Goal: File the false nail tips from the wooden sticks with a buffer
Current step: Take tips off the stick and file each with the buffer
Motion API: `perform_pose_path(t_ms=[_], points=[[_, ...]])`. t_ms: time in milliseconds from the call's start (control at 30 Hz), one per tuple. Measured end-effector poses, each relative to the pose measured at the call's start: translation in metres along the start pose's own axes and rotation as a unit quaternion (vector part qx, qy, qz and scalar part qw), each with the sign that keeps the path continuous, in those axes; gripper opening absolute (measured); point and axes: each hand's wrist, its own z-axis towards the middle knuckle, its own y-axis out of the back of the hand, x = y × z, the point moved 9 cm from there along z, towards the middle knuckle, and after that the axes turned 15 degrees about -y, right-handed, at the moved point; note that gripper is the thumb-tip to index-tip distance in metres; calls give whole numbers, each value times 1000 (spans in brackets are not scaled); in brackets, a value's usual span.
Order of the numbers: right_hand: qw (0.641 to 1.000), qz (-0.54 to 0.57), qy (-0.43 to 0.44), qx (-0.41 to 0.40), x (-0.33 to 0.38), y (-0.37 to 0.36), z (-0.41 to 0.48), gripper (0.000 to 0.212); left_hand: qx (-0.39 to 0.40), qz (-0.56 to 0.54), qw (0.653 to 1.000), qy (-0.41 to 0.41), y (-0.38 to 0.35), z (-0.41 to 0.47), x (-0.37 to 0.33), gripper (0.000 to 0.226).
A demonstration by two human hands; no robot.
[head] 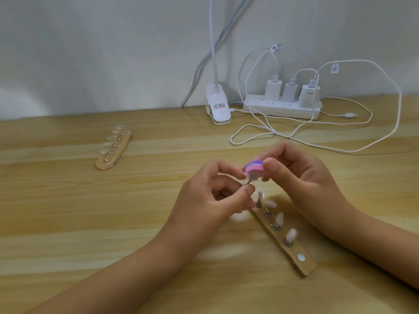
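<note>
- Your left hand (210,198) pinches a small metal peg (249,182) carrying a nail tip (245,177) at centre frame. Your right hand (301,173) pinches the pink-and-purple buffer (254,167), which is touching that tip.
- Just below your hands, the near wooden stick (310,267) runs diagonally toward the lower right. Four tips stand on it, and one bare metal disc (300,257) shows near its lower end.
- The second wooden stick (118,155) lies well apart at upper left, with five tips.
- Open table (68,211) spreads to the left and lower centre, and its far edge meets the wall.
- At upper right, looped white cables (317,145) lie near your right hand, in front of the power strip (281,111) and lamp clamp (218,107).
</note>
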Motion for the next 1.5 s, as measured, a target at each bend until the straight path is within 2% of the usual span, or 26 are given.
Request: perform_pose_path(t_ms=[67, 133, 267, 567, 867, 967, 1067, 1167, 1300, 1400, 1500], points=[[1000, -8, -9, 15, -1, -3, 0, 25, 2, 1, 1000, 1, 0, 0, 1, 25], [999, -5, -27, 27, -4, -6, 1, 19, 6, 4, 1000, 0, -1, 0, 0, 24], [1000, 4, -19, 19, -2, -5, 1, 27, 9, 6, 1000, 2, -1, 0, 2, 17], [999, -5, -47, 10, -8, -4, 2, 27, 9, 25, 1000, 1, 0, 0, 3, 20], [1000, -21, -8, 12, -1, -5, -1, 28, 10, 27, 1000, -2, 0, 0, -1, 19], [999, -23, -28, 23, -5, -7, 0, 24, 13, 32, 999, 4, -1, -1, 0, 19], [999, -40, 3, 3, 0, -4, -2, 28, 14, 30, 999, 8, -2, 0, 2, 21], [998, -55, -24, 16, -6, -6, 0, 23, 19, 29, 999, 15, -2, 0, 5, 24], [998, -60, 5, 14, 2, -7, -3, 24, 25, 29, 999, 24, -4, -1, 6, 25], [997, -34, -46, 44, -7, -9, 3, 24, 29, 27, 999, 26, -4, 0, 6, 23], [999, -24, -36, 23, -7, -3, 3, 27, 20, 20, 999, 24, -3, 0, 5, 22]])
